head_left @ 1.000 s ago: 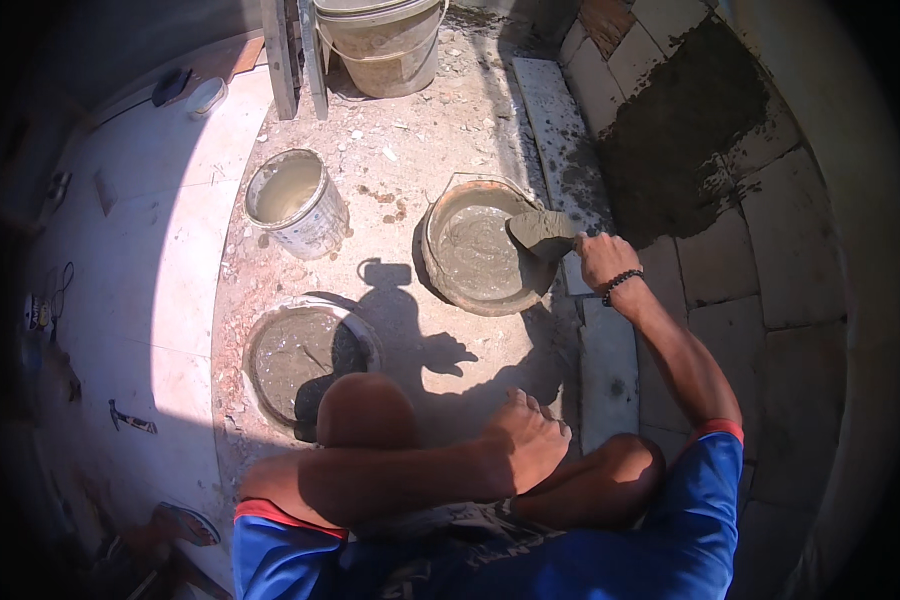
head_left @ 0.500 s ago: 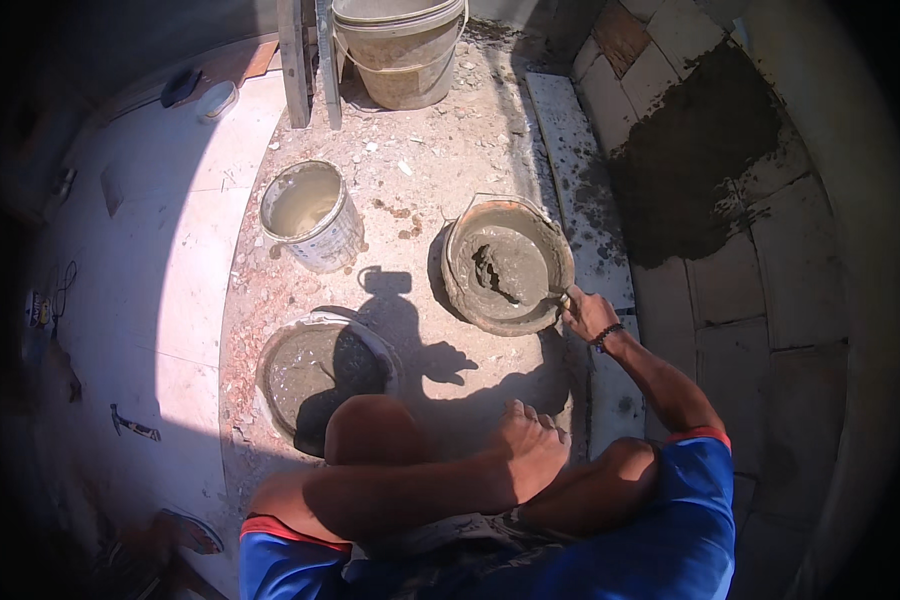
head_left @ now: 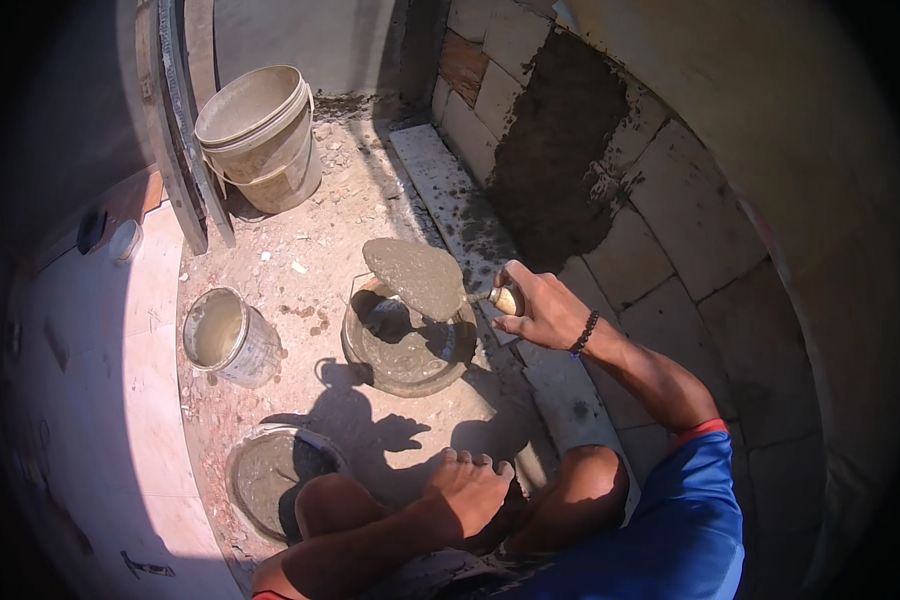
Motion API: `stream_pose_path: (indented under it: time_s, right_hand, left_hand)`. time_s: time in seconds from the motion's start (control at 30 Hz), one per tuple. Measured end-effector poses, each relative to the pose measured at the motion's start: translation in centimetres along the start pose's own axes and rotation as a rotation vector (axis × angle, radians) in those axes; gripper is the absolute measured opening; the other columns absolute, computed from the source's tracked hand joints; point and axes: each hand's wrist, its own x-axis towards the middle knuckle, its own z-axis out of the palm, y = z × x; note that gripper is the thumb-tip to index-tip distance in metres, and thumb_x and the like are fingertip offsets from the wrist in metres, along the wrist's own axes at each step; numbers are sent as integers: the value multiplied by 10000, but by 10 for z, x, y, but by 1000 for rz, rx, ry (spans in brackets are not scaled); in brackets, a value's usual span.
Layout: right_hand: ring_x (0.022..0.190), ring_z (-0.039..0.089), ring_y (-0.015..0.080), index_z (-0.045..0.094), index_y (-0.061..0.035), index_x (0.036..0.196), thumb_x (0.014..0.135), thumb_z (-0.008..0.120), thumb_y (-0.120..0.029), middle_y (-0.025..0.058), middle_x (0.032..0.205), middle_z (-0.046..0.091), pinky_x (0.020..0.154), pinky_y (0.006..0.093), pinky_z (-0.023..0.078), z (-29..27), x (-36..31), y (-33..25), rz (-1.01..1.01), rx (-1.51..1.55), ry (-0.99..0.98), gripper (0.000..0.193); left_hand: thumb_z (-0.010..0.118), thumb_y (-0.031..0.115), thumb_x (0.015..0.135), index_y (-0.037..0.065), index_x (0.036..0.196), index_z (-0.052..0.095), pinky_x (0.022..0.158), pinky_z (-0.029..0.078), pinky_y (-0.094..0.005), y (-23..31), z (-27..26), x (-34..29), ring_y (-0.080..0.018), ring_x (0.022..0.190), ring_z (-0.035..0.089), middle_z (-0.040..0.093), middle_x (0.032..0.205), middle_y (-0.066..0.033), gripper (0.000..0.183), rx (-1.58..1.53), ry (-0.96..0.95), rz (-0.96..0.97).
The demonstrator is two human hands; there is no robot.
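Observation:
My right hand (head_left: 548, 308) is closed around the wooden handle (head_left: 507, 300) of a trowel. Its blade carries a thick heap of wet grey mortar (head_left: 415, 277), held above a round bucket (head_left: 410, 388) of the same mortar. The blade itself is hidden under the load. My left hand (head_left: 470, 492) hangs between my knees, nothing visible in it; its fingers point forward and look slightly apart, matching their spread shadow on the ground. Beyond the bucket, to the right, a dark patch of mortar (head_left: 560, 140) covers part of a tiled surface.
A second mortar tub (head_left: 335, 455) sits by my left knee. Farther off stand a small bucket of cloudy liquid (head_left: 260, 355) and a large bucket (head_left: 295, 165). Wooden posts (head_left: 165, 130) lean at the back left. A hammer (head_left: 148, 567) lies on the pale floor at left.
My right hand has risen out of the bucket, lifting the trowel with a heap of mortar on it. The view has swung right and upward; my left hand stays near my knees.

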Motion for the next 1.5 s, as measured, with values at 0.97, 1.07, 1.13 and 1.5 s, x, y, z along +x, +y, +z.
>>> stream_pose_path:
  time_s: [0.97, 1.07, 1.13, 1.5]
  right_hand:
    - [806, 688, 336, 648, -3, 1012, 853, 574, -147, 228, 893, 676, 710, 427, 546, 43, 7, 45, 40, -612, -156, 226]
    - [863, 688, 346, 679, 0, 920, 854, 549, -140, 234, 914, 683, 759, 426, 558, 95, 48, 59, 70, -782, -272, 201]
    - [871, 690, 345, 696, -12, 877, 849, 543, -140, 224, 911, 690, 764, 419, 560, 124, 59, 66, 50, -766, -325, 202]
    - [838, 633, 449, 525, -46, 1089, 773, 659, -199, 255, 829, 649, 763, 522, 519, 158, 18, 101, 33, -289, -359, 376]
  left_hand:
    - [553, 140, 847, 6, 1037, 606, 809, 472, -432, 12, 7, 3, -336, 907, 661, 656, 947, -201, 238, -7, 165, 67]
    - [557, 156, 848, 14, 1017, 611, 805, 471, -435, 8, 12, 1, -327, 898, 665, 657, 937, -198, 228, -31, 165, 34]
    - [560, 166, 847, 17, 1010, 614, 801, 470, -439, 6, 12, -3, -323, 892, 666, 658, 932, -196, 228, -33, 180, 11]
    - [537, 157, 859, 56, 958, 680, 815, 442, -477, 4, 19, -15, -313, 872, 675, 703, 858, -135, 201, -48, 367, -15]
